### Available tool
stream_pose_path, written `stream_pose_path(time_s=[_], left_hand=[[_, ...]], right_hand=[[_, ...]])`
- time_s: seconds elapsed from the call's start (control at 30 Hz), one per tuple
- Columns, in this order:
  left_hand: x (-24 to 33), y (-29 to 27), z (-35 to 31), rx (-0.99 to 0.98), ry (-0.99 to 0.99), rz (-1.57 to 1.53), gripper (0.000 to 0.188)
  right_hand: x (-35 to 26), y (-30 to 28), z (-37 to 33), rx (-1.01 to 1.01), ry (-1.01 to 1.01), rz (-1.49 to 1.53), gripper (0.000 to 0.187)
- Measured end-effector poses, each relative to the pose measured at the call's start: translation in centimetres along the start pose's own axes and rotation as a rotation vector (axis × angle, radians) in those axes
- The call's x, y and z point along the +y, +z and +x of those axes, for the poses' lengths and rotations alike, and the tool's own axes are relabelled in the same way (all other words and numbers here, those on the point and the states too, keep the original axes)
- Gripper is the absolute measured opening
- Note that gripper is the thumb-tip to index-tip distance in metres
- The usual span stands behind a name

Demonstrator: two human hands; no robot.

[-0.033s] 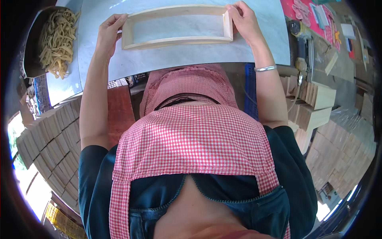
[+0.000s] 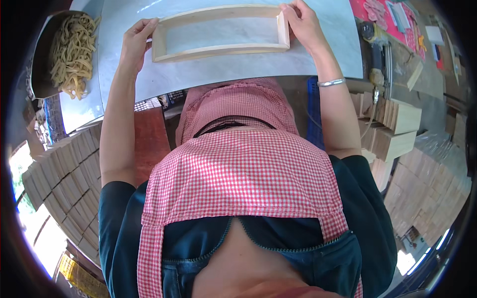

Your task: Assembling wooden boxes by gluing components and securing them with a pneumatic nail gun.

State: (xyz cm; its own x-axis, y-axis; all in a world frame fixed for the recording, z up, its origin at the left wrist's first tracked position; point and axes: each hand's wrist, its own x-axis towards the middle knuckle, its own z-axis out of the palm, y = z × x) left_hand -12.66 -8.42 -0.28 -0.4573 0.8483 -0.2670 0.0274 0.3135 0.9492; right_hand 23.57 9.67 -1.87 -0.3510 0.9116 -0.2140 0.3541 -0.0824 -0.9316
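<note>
Nothing has moved since the earlier frame — both hands stay on the wooden frame (image 2: pixel 221 34), which lies flat on the pale tabletop (image 2: pixel 318 59). The left hand (image 2: pixel 135 38) clasps its left end, the right hand (image 2: pixel 300 22) its right end, fingers closed on the wood. Even pressure from both ends should keep the corners square — a bowl of rubber bands (image 2: pixel 72 49) sits to the left.

There is one view only, from a fisheye camera on the person's head, looking steeply down along the body. The chest and apron fill the near lower part, and the grey table (image 2: pixel 208 69) lies farther, at the top edge.
</note>
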Motion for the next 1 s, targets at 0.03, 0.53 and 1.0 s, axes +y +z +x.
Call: stream_pose_path(time_s=[0.03, 0.53, 1.0], left_hand=[[0.0, 0.2, -0.2, 0.056, 0.024, 0.13, 0.026], [7.8, 20.1, -4.6, -0.4, 1.05, 1.187, 0.088], [8.4, 22.1, -3.7, -0.564, 0.836, 1.244, 0.068]], right_hand=[[0.5, -0.1, -0.1, -0.016, 0.003, 0.021, 0.032], [3.7, -4.2, -9.6, -0.199, -0.383, -0.022, 0.053], [4.3, -0.9, -10.4, 0.021, -0.495, -0.077, 0.029]])
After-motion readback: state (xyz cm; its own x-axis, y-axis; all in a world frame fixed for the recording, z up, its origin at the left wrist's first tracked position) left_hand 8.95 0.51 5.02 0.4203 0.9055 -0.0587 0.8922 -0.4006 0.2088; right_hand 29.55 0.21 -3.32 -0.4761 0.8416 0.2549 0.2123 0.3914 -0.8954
